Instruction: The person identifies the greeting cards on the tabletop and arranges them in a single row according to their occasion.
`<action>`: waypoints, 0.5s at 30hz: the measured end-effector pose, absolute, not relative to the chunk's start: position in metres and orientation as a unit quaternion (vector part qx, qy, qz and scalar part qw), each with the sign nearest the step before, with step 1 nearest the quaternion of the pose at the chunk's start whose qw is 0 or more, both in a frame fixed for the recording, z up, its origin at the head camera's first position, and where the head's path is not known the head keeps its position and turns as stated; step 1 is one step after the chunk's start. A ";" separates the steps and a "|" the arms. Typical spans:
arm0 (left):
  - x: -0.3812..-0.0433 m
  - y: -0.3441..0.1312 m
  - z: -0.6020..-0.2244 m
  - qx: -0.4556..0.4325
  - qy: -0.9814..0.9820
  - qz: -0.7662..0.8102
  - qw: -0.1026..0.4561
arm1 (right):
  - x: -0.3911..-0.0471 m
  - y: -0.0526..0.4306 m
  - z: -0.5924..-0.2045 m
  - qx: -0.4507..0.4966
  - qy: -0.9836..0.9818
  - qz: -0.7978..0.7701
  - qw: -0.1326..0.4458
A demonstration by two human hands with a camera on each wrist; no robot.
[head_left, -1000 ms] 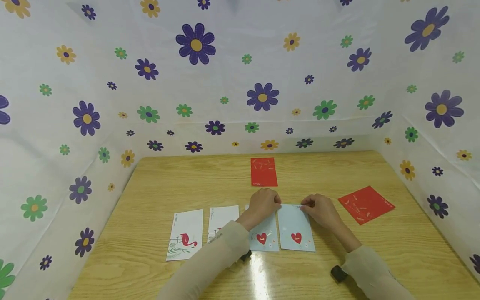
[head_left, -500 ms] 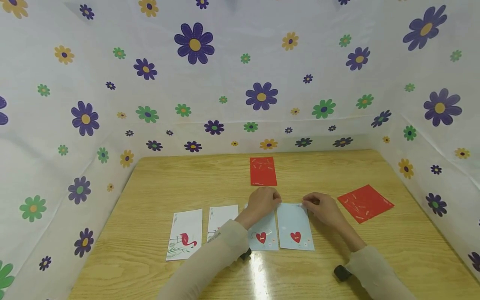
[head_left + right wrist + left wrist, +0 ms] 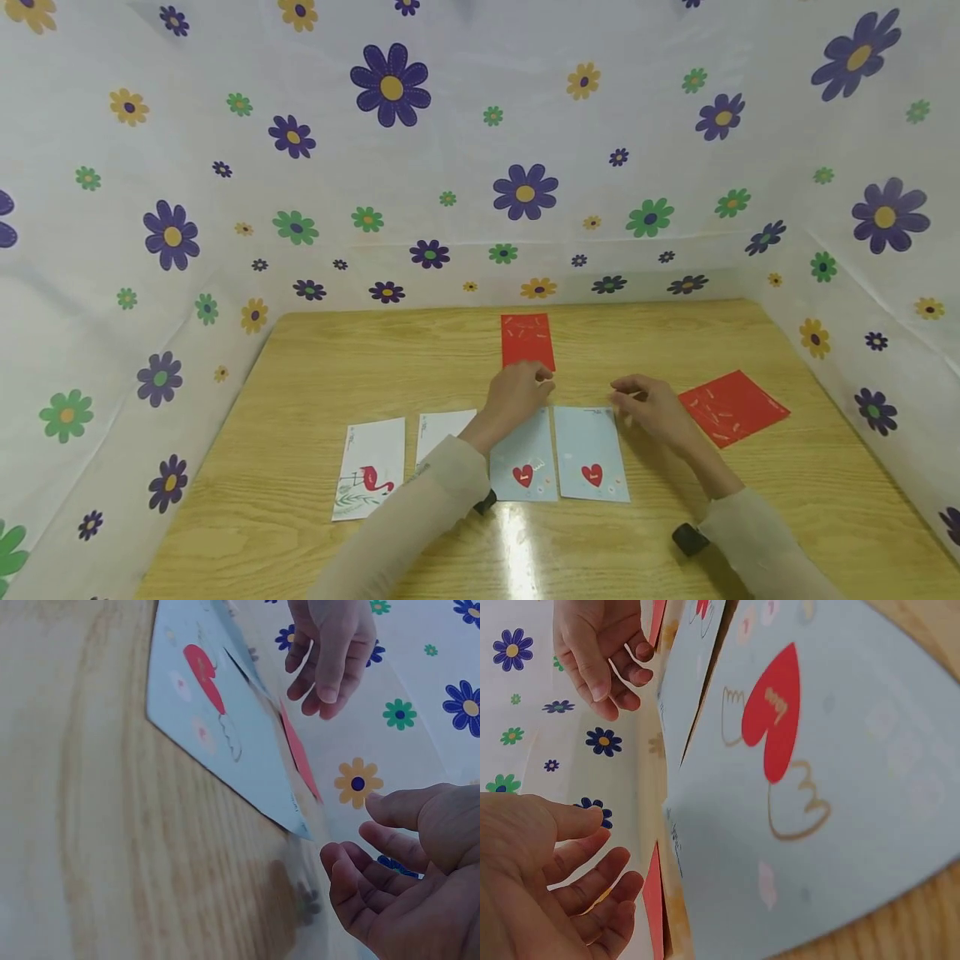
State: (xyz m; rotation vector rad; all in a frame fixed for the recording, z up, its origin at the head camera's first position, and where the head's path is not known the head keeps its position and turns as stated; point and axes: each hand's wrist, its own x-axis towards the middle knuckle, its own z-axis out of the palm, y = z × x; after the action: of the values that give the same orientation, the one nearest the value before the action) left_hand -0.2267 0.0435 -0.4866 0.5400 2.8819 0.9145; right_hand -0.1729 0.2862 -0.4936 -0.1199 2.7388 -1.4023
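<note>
Toward the table's (image 3: 322, 358) left edge lies a flamingo card (image 3: 372, 458); beside it, a second white card (image 3: 442, 428) runs partly behind the left sleeve (image 3: 420, 517). Then comes the left blue card (image 3: 523, 454). Beyond it the left hand (image 3: 516, 393), fingers loosely bent around nothing, hovers before a red card (image 3: 527, 340) near the far edge. Next is the right blue card (image 3: 590, 442); past its far right corner hangs the right hand (image 3: 654, 407), equally loose, nothing gripped. A second red card (image 3: 733, 408) sits askew toward the right edge.

I'd judge lining up the 2 blue cards about done; the next move calls for pinching a red card's edge.

The wrist views reveal the bare finger undersides; only the head view has the 2 white cards.
</note>
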 end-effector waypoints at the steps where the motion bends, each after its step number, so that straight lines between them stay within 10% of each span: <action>1: -0.228 0.042 -0.486 0.176 0.937 0.298 0.034 | -0.173 0.286 -0.492 -0.038 0.889 -0.455 0.030; 15: -0.234 0.038 -0.485 0.186 0.934 0.306 0.018 | -0.172 0.292 -0.484 -0.022 0.890 -0.455 0.024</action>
State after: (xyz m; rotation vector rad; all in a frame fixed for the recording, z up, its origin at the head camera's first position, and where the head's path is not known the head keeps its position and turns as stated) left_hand -0.2336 0.0382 -0.4847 0.5779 2.9003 0.9497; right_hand -0.1724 0.2923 -0.4840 -0.0691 2.7544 -1.4081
